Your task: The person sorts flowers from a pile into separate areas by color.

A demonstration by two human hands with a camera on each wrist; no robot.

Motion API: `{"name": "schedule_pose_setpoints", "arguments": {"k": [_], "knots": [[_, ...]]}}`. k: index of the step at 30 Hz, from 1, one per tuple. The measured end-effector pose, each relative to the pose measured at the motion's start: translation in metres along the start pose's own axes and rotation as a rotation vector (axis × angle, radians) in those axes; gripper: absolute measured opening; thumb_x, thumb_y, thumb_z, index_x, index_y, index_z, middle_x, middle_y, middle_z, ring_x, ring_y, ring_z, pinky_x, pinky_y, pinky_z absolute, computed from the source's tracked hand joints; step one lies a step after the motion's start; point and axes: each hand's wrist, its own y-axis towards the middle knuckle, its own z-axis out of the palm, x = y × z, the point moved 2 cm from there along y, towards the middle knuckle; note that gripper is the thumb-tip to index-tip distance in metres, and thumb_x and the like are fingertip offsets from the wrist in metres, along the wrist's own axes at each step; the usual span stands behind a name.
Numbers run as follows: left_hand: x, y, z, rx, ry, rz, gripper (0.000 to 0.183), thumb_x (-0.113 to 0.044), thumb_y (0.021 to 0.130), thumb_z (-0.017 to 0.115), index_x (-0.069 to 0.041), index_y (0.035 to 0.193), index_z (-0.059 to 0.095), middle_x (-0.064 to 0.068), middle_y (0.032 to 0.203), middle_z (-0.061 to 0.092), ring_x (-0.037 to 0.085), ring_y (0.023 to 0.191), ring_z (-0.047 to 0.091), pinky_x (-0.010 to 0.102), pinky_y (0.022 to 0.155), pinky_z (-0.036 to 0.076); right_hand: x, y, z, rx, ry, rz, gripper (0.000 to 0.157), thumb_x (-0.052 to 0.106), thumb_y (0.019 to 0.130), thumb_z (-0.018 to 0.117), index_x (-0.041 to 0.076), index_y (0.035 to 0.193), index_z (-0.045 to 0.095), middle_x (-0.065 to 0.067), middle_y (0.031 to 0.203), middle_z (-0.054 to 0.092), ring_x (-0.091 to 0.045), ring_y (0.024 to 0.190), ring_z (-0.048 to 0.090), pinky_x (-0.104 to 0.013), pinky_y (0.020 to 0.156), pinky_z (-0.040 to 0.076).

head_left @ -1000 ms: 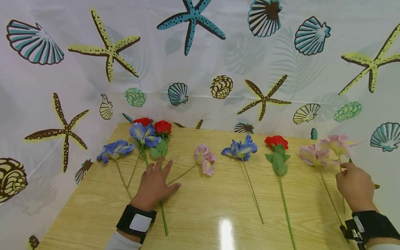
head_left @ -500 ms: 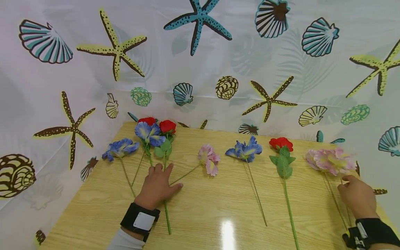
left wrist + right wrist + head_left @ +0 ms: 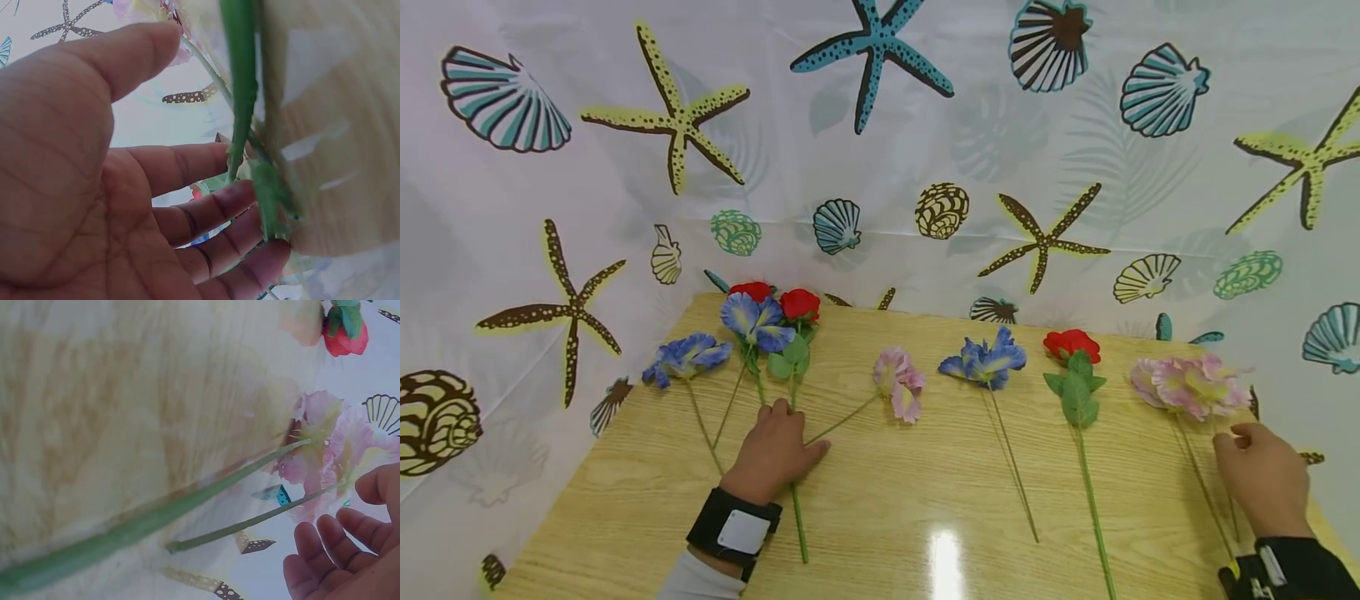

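Observation:
My left hand [image 3: 773, 450] lies over the green stem [image 3: 798, 521] of a red artificial rose [image 3: 800, 305]. In the left wrist view its fingertips touch green stems [image 3: 242, 69], with the thumb held apart. A second red rose [image 3: 751, 292] and two blue irises [image 3: 758, 322] lie just beyond that hand. At the far right, two pink flowers [image 3: 1187, 386] lie side by side, heads overlapping. My right hand [image 3: 1262, 475] is close beside their stems, its fingers loosely bent. In the right wrist view, its thumb and fingers [image 3: 325, 544] stand apart with nothing between them.
Between the hands on the wooden table [image 3: 925, 492] lie a single pink flower [image 3: 900, 383], a blue iris [image 3: 987, 358] and a red rose [image 3: 1072, 346]. A curtain [image 3: 880, 158] printed with shells and starfish borders the table's back and sides.
My right hand has lowered a pink flower beside the other pink one and let go of its stem. The spread fingers of my left hand have drawn closer together over the rose stem.

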Motion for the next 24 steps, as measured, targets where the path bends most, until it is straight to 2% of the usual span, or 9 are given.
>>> {"name": "schedule_pose_setpoints", "arguments": {"k": [4,9,11,14,19,24], "knots": [[-0.001,0.0,-0.002,-0.02,-0.01,-0.004,0.043,-0.039,0.086,0.065,0.003,0.092,0.067,0.019,0.098,0.051,0.035,0.091,0.047,0.046,0.068,0.048,0.005,-0.006,0.001,-0.082,0.037,0.053,0.048,0.019,0.097,0.038,-0.018,0.125,0.046,-0.039,0.11,0.05,-0.048,0.082,0.05,-0.057,0.069,0.04],[-0.001,0.0,-0.005,-0.043,-0.062,0.003,0.035,-0.022,0.091,0.058,0.008,0.107,0.066,0.023,0.105,0.053,0.037,0.093,0.049,0.048,0.074,0.047,0.009,-0.009,-0.001,-0.132,0.093,0.049,0.047,0.02,0.096,0.038,-0.016,0.125,0.048,-0.037,0.112,0.052,-0.048,0.083,0.051,-0.056,0.068,0.041],[0.0,0.0,-0.005,-0.044,-0.086,0.007,0.035,-0.013,0.091,0.054,0.01,0.116,0.062,0.025,0.112,0.052,0.04,0.099,0.049,0.049,0.079,0.046,0.012,-0.011,-0.001,-0.135,0.104,0.047,0.048,0.02,0.096,0.038,-0.015,0.126,0.049,-0.037,0.113,0.052,-0.048,0.085,0.051,-0.056,0.068,0.041],[0.001,0.0,-0.005,-0.046,-0.107,0.016,0.037,-0.003,0.09,0.052,0.011,0.124,0.057,0.026,0.117,0.05,0.04,0.103,0.051,0.047,0.08,0.048,0.015,-0.013,-0.002,-0.124,0.123,0.043,0.048,0.02,0.096,0.038,-0.014,0.127,0.049,-0.036,0.115,0.053,-0.047,0.089,0.051,-0.054,0.067,0.042],[0.002,-0.001,-0.005,-0.066,-0.101,0.047,0.037,0.008,0.087,0.051,0.012,0.124,0.056,0.026,0.117,0.052,0.035,0.098,0.058,0.041,0.076,0.052,0.019,-0.016,-0.003,-0.11,0.16,0.024,0.046,0.021,0.095,0.039,-0.011,0.126,0.052,-0.035,0.113,0.056,-0.045,0.09,0.053,-0.05,0.062,0.043],[0.002,0.0,-0.006,-0.073,-0.133,0.057,0.041,0.012,0.086,0.05,0.011,0.126,0.055,0.026,0.114,0.054,0.034,0.095,0.058,0.04,0.073,0.051,0.022,-0.018,0.0,-0.102,0.167,0.036,0.047,0.021,0.094,0.039,-0.009,0.127,0.053,-0.033,0.114,0.057,-0.043,0.091,0.054,-0.046,0.059,0.044]]}}
